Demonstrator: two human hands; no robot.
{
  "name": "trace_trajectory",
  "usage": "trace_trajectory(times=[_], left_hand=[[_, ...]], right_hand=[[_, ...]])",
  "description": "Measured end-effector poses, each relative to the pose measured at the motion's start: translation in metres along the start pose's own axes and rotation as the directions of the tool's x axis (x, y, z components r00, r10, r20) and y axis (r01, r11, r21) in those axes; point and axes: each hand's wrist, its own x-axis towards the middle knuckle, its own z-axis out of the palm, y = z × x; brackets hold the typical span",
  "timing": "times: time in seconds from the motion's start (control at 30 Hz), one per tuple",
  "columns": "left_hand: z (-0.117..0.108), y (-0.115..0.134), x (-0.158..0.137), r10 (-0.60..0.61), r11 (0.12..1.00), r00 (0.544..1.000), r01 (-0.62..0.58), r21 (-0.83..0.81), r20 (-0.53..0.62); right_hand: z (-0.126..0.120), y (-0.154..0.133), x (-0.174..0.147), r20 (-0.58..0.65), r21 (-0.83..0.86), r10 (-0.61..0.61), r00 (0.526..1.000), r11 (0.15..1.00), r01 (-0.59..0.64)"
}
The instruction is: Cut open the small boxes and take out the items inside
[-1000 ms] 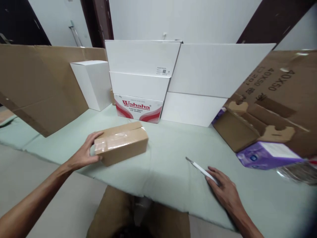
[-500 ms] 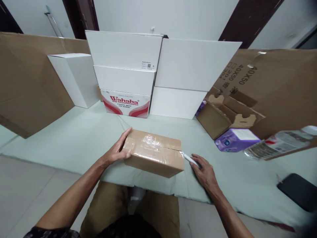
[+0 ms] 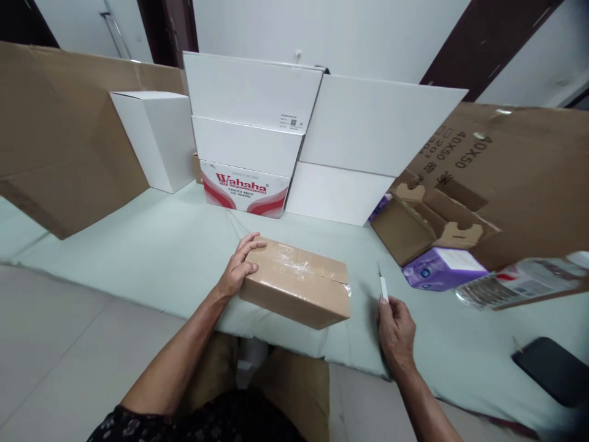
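Note:
A small brown cardboard box (image 3: pixel 297 285) lies on the pale green cloth in front of me, clear tape along its top seam. The seam is parted at its right end, where a bit of loose tape sticks out. My left hand (image 3: pixel 239 270) grips the box's left end, thumb and fingers over its top edge. To the right of the box and apart from it, my right hand (image 3: pixel 396 328) is closed around a white utility knife (image 3: pixel 383 288). Its thin blade is out and points away from me.
White cartons, one a Wahaha carton (image 3: pixel 246 189), stand at the back. An opened brown box (image 3: pixel 405 221), a purple box (image 3: pixel 442 269) and a plastic bottle (image 3: pixel 519 279) are on the right. A black phone-like object (image 3: pixel 554 371) lies near the right front edge. Large cardboard panels (image 3: pixel 69 135) flank the table.
My right hand has drawn the knife away from the box's right end and turned its blade to point away from me. My left hand stays on the box; the camera view has shifted slightly.

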Motion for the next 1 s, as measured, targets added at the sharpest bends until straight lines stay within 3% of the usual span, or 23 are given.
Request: trace_trajectory(times=[0.13, 0.23, 0.3, 0.37, 0.43, 0.53, 0.6, 0.73, 1.0], left_hand=[[0.001, -0.001, 0.001, -0.034, 0.997, 0.999, 0.034, -0.072, -0.001], [0.004, -0.006, 0.000, -0.053, 0.989, 0.999, 0.051, -0.142, -0.009], [0.006, -0.009, -0.001, -0.074, 0.976, 0.997, 0.070, -0.207, -0.015], [0.008, -0.013, -0.002, -0.102, 0.954, 0.995, 0.095, -0.284, -0.010], [0.009, -0.015, -0.003, -0.116, 0.934, 0.993, 0.110, -0.341, 0.001], [0.010, -0.016, -0.002, -0.114, 0.924, 0.993, 0.109, -0.366, 0.010], [0.010, -0.017, -0.001, -0.109, 0.925, 0.994, 0.104, -0.366, 0.006], [0.010, -0.017, -0.001, -0.101, 0.926, 0.995, 0.094, -0.365, -0.001], [0.011, -0.016, -0.002, -0.095, 0.936, 0.995, 0.085, -0.341, -0.013]], right_hand=[[-0.004, -0.038, 0.005, 0.022, 0.183, 0.010, 1.000, 0.983, -0.013], [-0.016, -0.088, 0.006, 0.077, 0.250, -0.152, 0.985, 0.960, 0.129], [-0.023, -0.125, 0.003, 0.192, 0.212, -0.253, 0.948, 0.954, 0.212], [-0.025, -0.158, -0.004, 0.371, 0.122, -0.340, 0.864, 0.940, 0.318], [-0.020, -0.184, -0.012, 0.534, 0.039, -0.413, 0.738, 0.884, 0.466], [-0.006, -0.207, -0.023, 0.695, -0.085, -0.454, 0.558, 0.719, 0.690], [0.003, -0.217, -0.025, 0.741, -0.154, -0.451, 0.497, 0.606, 0.780], [0.012, -0.229, -0.021, 0.774, -0.204, -0.451, 0.444, 0.487, 0.849], [0.014, -0.248, -0.021, 0.847, -0.288, -0.344, 0.405, 0.342, 0.894]])
